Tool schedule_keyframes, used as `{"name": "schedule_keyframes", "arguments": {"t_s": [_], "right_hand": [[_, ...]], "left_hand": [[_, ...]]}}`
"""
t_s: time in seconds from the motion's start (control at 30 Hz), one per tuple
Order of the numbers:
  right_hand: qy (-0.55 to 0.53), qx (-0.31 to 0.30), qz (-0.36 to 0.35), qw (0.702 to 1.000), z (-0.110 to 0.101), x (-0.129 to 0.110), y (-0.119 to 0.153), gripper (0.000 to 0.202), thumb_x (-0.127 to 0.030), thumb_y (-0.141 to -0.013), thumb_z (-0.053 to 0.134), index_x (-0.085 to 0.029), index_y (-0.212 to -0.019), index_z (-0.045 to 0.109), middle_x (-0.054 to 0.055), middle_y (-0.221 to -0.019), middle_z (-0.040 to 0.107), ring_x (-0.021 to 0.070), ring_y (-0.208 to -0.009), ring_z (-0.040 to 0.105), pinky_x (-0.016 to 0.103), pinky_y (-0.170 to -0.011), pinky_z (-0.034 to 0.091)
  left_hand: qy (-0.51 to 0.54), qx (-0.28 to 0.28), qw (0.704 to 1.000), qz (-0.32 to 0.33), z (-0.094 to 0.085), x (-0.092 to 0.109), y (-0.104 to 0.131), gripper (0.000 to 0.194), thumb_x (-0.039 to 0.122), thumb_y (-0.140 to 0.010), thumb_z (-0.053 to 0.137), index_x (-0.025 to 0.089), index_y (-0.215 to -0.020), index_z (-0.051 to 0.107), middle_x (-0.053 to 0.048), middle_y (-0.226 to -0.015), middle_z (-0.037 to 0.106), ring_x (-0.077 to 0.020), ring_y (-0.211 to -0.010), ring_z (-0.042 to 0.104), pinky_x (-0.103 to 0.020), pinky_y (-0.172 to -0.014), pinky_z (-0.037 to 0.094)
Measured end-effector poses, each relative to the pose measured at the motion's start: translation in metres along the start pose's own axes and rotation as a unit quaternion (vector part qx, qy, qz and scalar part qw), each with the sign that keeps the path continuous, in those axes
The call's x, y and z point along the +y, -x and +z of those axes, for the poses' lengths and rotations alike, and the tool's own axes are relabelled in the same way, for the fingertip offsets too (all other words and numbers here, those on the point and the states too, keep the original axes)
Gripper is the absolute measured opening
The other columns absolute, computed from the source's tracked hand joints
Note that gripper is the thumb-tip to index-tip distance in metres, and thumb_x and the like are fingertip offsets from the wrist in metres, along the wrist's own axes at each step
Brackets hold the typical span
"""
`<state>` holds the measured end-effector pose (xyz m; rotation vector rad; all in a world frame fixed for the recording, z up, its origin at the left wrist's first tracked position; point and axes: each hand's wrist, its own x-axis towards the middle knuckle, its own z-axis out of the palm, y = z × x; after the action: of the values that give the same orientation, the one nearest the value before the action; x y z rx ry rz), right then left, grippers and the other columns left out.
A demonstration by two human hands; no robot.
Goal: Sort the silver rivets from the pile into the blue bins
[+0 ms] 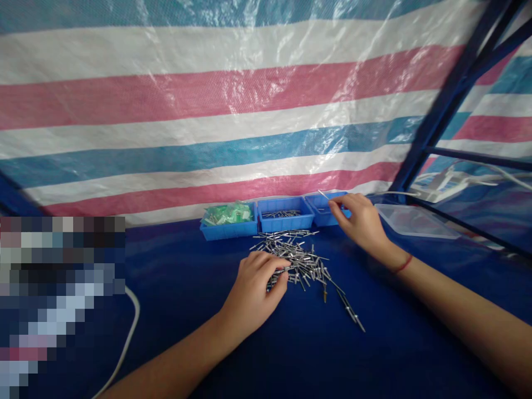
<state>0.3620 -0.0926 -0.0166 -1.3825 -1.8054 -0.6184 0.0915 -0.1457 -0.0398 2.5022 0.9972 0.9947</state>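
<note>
A loose pile of small metal pins [297, 257] lies on the blue table cloth. My left hand [253, 291] rests on the pile's near left side, fingers curled and pinching pins. My right hand [361, 220] reaches to the right-hand blue bin [322, 213] and holds a thin metal pin [323, 194] over it between thumb and fingers. A red string circles my right wrist. The middle blue bin [285, 221] holds several metal pins. The left blue bin [228, 227] is filled with green plastic parts.
A striped plastic tarp [233, 105] hangs right behind the bins. A clear plastic lid [415, 221] lies to the right, beside a dark blue metal frame [440, 100] and a white power strip [440, 188]. A white cable [127, 338] runs along the left.
</note>
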Motion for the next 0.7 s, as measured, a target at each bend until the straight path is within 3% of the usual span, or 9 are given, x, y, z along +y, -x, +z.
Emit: {"name": "schedule_keyframes", "arguments": {"t_s": [0.13,0.27,0.33,0.43,0.57,0.7], "right_hand": [[0.143,-0.067,0.023,0.987,0.006,0.028,0.001,0.029,-0.029,-0.090,0.044,-0.015,-0.074,0.064,0.010,-0.074,0.066,0.0232,-0.071,0.055,0.032,-0.061,0.033],[0.167,-0.070,0.029,0.983,0.006,0.029,0.007,0.029,-0.033,-0.089,0.046,-0.016,-0.078,0.066,0.010,-0.081,0.067,0.0252,-0.077,0.055,0.033,-0.062,0.033],[0.120,-0.063,0.009,0.991,0.003,0.021,0.009,0.027,-0.034,-0.089,0.047,-0.016,-0.081,0.066,0.009,-0.082,0.067,0.0246,-0.079,0.055,0.034,-0.066,0.036],[-0.006,-0.101,-0.065,0.993,-0.001,-0.002,0.012,0.026,-0.031,-0.090,0.046,-0.016,-0.080,0.065,0.008,-0.083,0.067,0.0214,-0.079,0.057,0.035,-0.074,0.039],[-0.171,-0.193,-0.182,0.949,-0.005,-0.041,0.014,0.020,-0.030,-0.088,0.049,-0.016,-0.093,0.064,0.007,-0.091,0.066,0.0196,-0.086,0.058,0.035,-0.080,0.042],[-0.221,-0.239,-0.209,0.922,-0.006,-0.067,0.008,0.017,-0.029,-0.086,0.052,-0.017,-0.086,0.064,0.004,-0.080,0.065,0.0170,-0.077,0.058,0.032,-0.074,0.042]], "left_hand": [[-0.004,-0.006,1.000,0.006,0.001,0.001,-0.001,0.015,0.016,-0.085,0.052,0.023,-0.093,0.063,-0.002,-0.091,0.064,-0.0206,-0.094,0.054,-0.039,-0.082,0.039],[-0.041,-0.002,0.999,0.001,0.003,0.000,-0.001,0.017,0.016,-0.084,0.052,0.023,-0.095,0.063,-0.003,-0.096,0.063,-0.0225,-0.099,0.052,-0.041,-0.085,0.039],[-0.069,0.000,0.998,-0.006,0.005,0.000,-0.001,0.019,0.018,-0.083,0.054,0.023,-0.100,0.062,-0.004,-0.101,0.062,-0.0241,-0.104,0.050,-0.043,-0.086,0.039],[-0.106,0.012,0.994,-0.017,0.008,0.000,0.001,0.024,0.022,-0.082,0.056,0.023,-0.106,0.060,-0.005,-0.111,0.059,-0.0261,-0.109,0.047,-0.044,-0.089,0.039],[-0.123,0.023,0.992,-0.025,0.008,0.001,0.001,0.029,0.024,-0.082,0.056,0.023,-0.111,0.057,-0.006,-0.115,0.057,-0.0258,-0.112,0.045,-0.044,-0.092,0.039],[-0.120,0.027,0.992,-0.026,0.005,0.001,-0.008,0.026,0.024,-0.084,0.054,0.020,-0.109,0.058,-0.006,-0.110,0.059,-0.0243,-0.108,0.048,-0.042,-0.091,0.041]]}}
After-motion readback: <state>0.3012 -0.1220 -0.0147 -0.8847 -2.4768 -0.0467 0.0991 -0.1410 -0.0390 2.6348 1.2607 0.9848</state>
